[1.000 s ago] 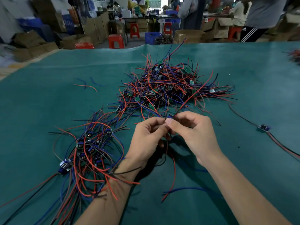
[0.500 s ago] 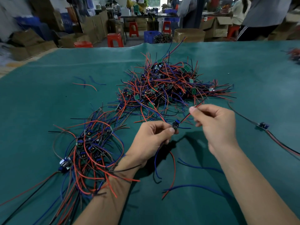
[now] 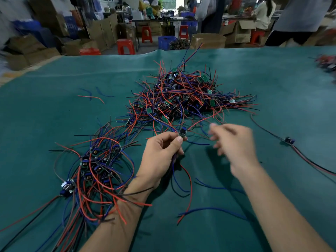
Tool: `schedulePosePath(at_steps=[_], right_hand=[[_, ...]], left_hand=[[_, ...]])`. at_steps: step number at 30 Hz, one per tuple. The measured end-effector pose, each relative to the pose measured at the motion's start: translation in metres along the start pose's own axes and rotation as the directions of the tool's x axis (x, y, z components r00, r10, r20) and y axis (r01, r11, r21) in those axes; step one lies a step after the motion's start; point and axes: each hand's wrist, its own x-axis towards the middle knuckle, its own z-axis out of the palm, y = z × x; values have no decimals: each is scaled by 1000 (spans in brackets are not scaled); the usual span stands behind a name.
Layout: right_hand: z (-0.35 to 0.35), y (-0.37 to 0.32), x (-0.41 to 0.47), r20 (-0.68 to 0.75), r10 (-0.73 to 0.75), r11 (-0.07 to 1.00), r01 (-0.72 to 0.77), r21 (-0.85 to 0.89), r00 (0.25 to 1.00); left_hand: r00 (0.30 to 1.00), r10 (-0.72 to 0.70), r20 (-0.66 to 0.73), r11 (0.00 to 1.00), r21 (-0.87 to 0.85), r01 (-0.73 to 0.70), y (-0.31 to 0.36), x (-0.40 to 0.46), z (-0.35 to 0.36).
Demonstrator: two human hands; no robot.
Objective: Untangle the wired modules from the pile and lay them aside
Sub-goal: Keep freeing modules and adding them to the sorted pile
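Note:
A tangled pile of wired modules (image 3: 181,99), red, blue and black leads with small green boards, lies mid-table on the green cloth (image 3: 54,115). In front of it my left hand (image 3: 160,155) pinches one small dark module (image 3: 182,132) between thumb and fingertips, and its leads hang down under the palm. My right hand (image 3: 236,144) hovers to the right of that module, motion-blurred, with fingers loosely spread and nothing plainly held. A looser heap of separated modules (image 3: 98,168) spreads at the left, its wires draped over my left forearm.
One single module with long leads (image 3: 289,140) lies at the right. Loose red and blue wire offcuts (image 3: 91,96) sit left of the pile. Another wire bundle (image 3: 327,63) shows at the far right edge. Beyond the table are cardboard boxes, red stools and people.
My hands were together on the module; the right hand pulled a red lead out to the right, then let go. The left hand keeps the module and has lifted slightly.

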Motion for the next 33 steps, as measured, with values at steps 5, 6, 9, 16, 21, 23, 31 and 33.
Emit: schedulePosePath(at_steps=[5, 6, 9, 16, 21, 23, 31, 33], right_hand=[[33, -2, -31, 379, -157, 974, 81, 210, 912], [31, -2, -31, 358, -176, 966, 91, 243, 917], [23, -3, -24, 251, -240, 958, 188, 215, 938], [-12, -21, -3, -156, -324, 881, 358, 309, 933], [-22, -83, -16, -277, -398, 806, 478, 350, 875], [-7, -113, -28, -120, -456, 806, 467, 364, 882], [117, -141, -58, 670, -163, 948, 304, -98, 724], [125, -123, -36, 596, -135, 781, 455, -428, 792]], left_hand=[[992, 16, 123, 1000, 15, -18, 2, -2, -2], [991, 5, 137, 1000, 17, -7, 2, -2, -2], [987, -35, 156, 998, 52, 27, 2, -2, -2], [968, -73, 241, 991, 128, 43, 4, -5, 0], [966, -93, 242, 981, 189, 47, 3, -6, 2], [969, -81, 233, 978, 205, 33, 3, -7, 2], [965, -87, 246, 987, 150, 51, 11, -9, 3], [968, -20, 249, 979, 201, -31, 6, -7, 1]])
